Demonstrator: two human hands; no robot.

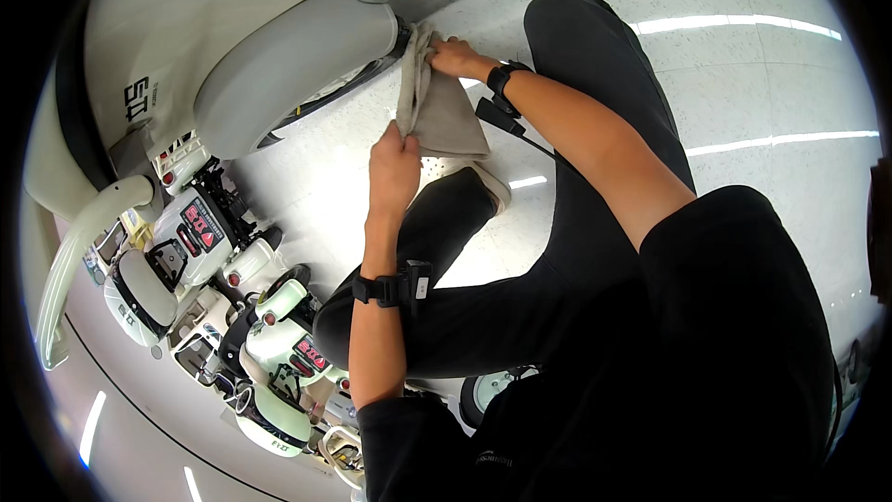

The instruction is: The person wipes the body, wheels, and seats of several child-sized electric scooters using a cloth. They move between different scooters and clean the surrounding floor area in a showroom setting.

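A grey-beige cloth [453,111] hangs in folds between my two hands, above the floor. My left hand [395,160] pinches its lower left edge between thumb and fingers. Farther up, my right hand [453,57] grips the bunched upper part. Just left of the cloth is a grey fender [300,70] on a large pale vehicle body [209,7]. The cloth's upper end is close to the fender's dark end; whether they touch I cannot tell. Part of a wheel [334,94] shows under the fender.
Several small electric three-wheelers [198,223] stand on the left. A curved cream bar [83,258] rises at the far left. My bent knees [592,35] and a shoe [493,188] are around the cloth. A black cable [547,150] runs by my right wrist. Pale tiles [752,97] form the floor.
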